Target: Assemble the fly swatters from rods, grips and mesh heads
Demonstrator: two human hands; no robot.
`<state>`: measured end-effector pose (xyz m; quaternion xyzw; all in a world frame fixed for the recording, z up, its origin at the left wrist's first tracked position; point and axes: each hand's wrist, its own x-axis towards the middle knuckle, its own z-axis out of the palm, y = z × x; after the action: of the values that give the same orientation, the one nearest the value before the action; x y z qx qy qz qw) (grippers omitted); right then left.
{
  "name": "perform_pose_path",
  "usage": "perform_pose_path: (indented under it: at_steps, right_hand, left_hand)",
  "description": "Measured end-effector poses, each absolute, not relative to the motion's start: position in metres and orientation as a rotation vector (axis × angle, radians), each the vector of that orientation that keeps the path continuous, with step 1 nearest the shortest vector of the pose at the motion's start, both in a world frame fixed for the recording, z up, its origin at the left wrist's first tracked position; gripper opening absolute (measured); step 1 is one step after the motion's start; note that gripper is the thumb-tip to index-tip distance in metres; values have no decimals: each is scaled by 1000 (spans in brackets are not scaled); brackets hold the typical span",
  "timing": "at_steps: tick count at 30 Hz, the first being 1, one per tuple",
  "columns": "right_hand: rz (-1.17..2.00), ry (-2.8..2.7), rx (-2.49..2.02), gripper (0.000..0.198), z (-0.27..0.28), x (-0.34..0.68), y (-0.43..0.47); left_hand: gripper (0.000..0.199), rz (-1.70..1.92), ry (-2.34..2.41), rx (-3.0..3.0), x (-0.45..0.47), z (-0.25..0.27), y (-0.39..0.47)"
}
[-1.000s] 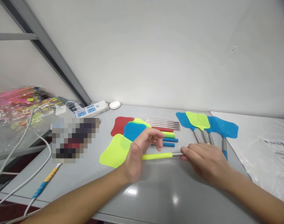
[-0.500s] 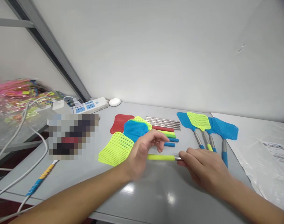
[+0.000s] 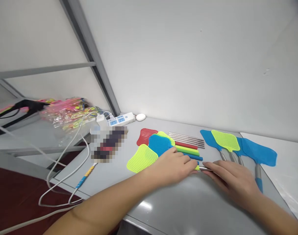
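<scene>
My left hand is closed round a yellow-green fly swatter handle, most of which it hides. From the handle's right end comes a metal rod, pinched by the fingers of my right hand. Beyond my left hand lie a yellow-green swatter head, a blue head and a red head. Several coloured handles, a red one among them, lie in a row behind my fingers. Several bare metal rods are lined up behind those.
Several swatters with rods, including a yellow-green one and a blue one, overlap at right beside white sheeting. A power strip, white cables and a pixelated item are at left. Bagged colourful goods sit beyond.
My left hand, loosely open above the handle before, has closed round it. My right hand keeps its pinch on the rod. The view has swung left, so everything appears further right.
</scene>
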<state>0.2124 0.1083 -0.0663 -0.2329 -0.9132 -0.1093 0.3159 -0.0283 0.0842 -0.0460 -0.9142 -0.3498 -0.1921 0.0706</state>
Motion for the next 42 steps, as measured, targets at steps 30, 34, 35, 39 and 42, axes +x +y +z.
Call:
perform_pose_path:
  at_steps: [30,34,35,39,42]
  right_hand:
    - [77,-2509,-607,19,-44,218,102]
    - [42,-2756,-595,60,-40,211,88]
    - [24,-2796,-622,75,-40,209,84]
    - [98,-2848,-780,96,-41,204,70]
    - [244,-2829,-917,89,-42,205,69]
  left_hand:
    - [44,-1561,-2292,-2581,-7,-58,-20]
    - [46,-1804,-2397,-2576,0,-59,1]
    - [46,-1832,-2421,-2572,0,-59,4]
    - [44,-1980,-2507,-2373,-1,-59,4]
    - [42,-2098,-2519,-2278,-2,-59,2]
